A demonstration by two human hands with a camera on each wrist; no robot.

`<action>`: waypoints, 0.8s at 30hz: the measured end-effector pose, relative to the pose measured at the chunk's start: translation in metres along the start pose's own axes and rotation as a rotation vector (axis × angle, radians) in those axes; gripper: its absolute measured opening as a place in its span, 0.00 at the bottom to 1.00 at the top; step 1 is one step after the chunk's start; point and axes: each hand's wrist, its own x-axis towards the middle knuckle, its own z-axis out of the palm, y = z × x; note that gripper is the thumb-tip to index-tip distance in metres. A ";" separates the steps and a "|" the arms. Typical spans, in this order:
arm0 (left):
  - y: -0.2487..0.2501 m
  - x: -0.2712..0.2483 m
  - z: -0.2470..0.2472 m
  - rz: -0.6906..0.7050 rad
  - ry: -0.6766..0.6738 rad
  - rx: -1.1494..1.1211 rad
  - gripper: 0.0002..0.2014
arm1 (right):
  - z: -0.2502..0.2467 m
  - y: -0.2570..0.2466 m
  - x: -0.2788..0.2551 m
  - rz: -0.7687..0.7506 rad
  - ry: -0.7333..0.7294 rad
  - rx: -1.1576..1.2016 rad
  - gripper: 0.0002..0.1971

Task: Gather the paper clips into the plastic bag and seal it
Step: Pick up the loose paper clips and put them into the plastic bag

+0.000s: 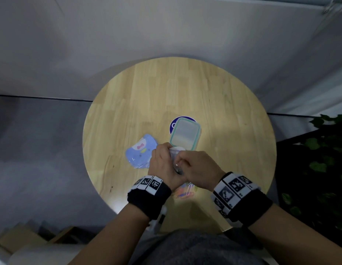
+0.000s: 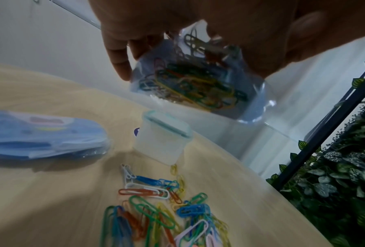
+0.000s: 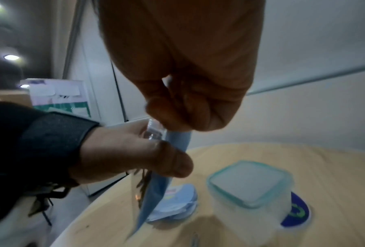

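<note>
A clear and blue plastic bag (image 2: 190, 80) with several coloured paper clips inside hangs above the table, held in both hands. My left hand (image 1: 163, 159) grips its upper part, thumb (image 3: 166, 160) pressed against the blue side. My right hand (image 1: 191, 167) pinches the bag's top edge (image 3: 156, 130) from above. In the head view only a bit of the bag (image 1: 175, 151) shows between the hands. Several loose paper clips (image 2: 160, 208) lie on the wooden table (image 1: 185, 88) under my wrists, near the front edge (image 1: 185, 193).
A lidded plastic container with a teal rim (image 1: 185, 135) stands on a purple sticker (image 1: 175, 122) just beyond the hands. A blue pack of bags (image 1: 140, 153) lies left of them. Green foliage and a dark frame (image 1: 319, 169) stand right of the table.
</note>
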 end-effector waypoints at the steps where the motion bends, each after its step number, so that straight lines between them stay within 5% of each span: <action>1: -0.001 0.000 -0.001 0.011 -0.008 0.011 0.31 | 0.000 0.000 0.000 0.038 -0.068 0.070 0.13; 3: -0.006 -0.001 -0.002 0.023 -0.047 0.050 0.35 | -0.001 0.001 0.000 0.074 -0.088 0.259 0.14; 6: -0.015 -0.002 -0.004 -0.009 -0.123 0.107 0.40 | -0.001 0.006 0.003 0.100 0.170 0.514 0.14; 9: -0.021 -0.005 -0.007 -0.048 -0.185 0.179 0.42 | 0.007 0.034 0.015 0.193 0.364 0.451 0.10; 11: -0.025 -0.007 -0.009 -0.056 -0.206 0.205 0.43 | 0.021 0.063 0.024 0.253 0.276 0.212 0.03; 15: -0.028 -0.013 -0.014 -0.069 -0.243 0.247 0.45 | 0.058 0.100 0.032 0.155 -0.179 -0.192 0.42; 18: -0.030 -0.017 -0.015 -0.065 -0.260 0.265 0.45 | 0.080 0.105 0.031 0.062 -0.277 -0.399 0.55; 21: -0.032 -0.019 -0.016 -0.050 -0.272 0.285 0.45 | 0.095 0.106 0.032 0.048 -0.240 -0.461 0.50; 24: -0.033 -0.019 -0.016 -0.045 -0.295 0.311 0.45 | 0.100 0.104 0.031 0.018 -0.190 -0.467 0.34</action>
